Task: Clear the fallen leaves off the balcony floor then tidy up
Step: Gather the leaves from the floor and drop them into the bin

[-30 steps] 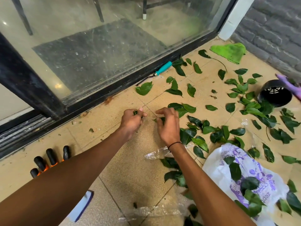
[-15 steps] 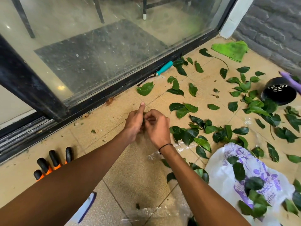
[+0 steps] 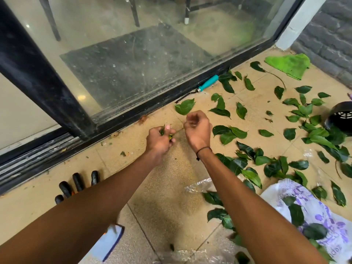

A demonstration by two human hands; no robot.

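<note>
Head view, left hand: the left hand (image 3: 159,139) is curled round a small bunch of green leaf scraps (image 3: 165,132), thumb pressed on top; it appears to serve as the collecting hand, so that pickings pile up in one fist.
Head view, held bunch: the tips stick up out of the fist toward the black-framed sliding glass door (image 3: 133,60); the long axis runs roughly away from the person.
Head view, right hand: the right hand (image 3: 197,127) hangs just beside the left, apart from it, fingers loosely curled with nothing visible in them; seemingly free for the next pick.
Head view, task items: the loose green fallen leaves (image 3: 245,164) lie flat on the beige tiled balcony floor (image 3: 167,187), mostly to the right of the hands and near the door track; their long axes point every way, with no common direction.
Head view, nearest leaf: a broad light-green leaf (image 3: 184,107) lies just beyond the right hand, tip pointing up-right toward the door.
Head view, receptacle: a white plastic bag with purple print (image 3: 308,208) lies flat at lower right with leaves on it, probably the place for the gathered handfuls.
Head view, other items: a teal-handled garden tool (image 3: 206,85) lies along the door track; a green cloth (image 3: 289,64) sits by the wall; an overturned black plastic pot (image 3: 341,117) lies at the right edge; black-fingered work gloves (image 3: 78,182) rest at lower left.
Head view, progress: judged early, since most leaves remain on the floor.
</note>
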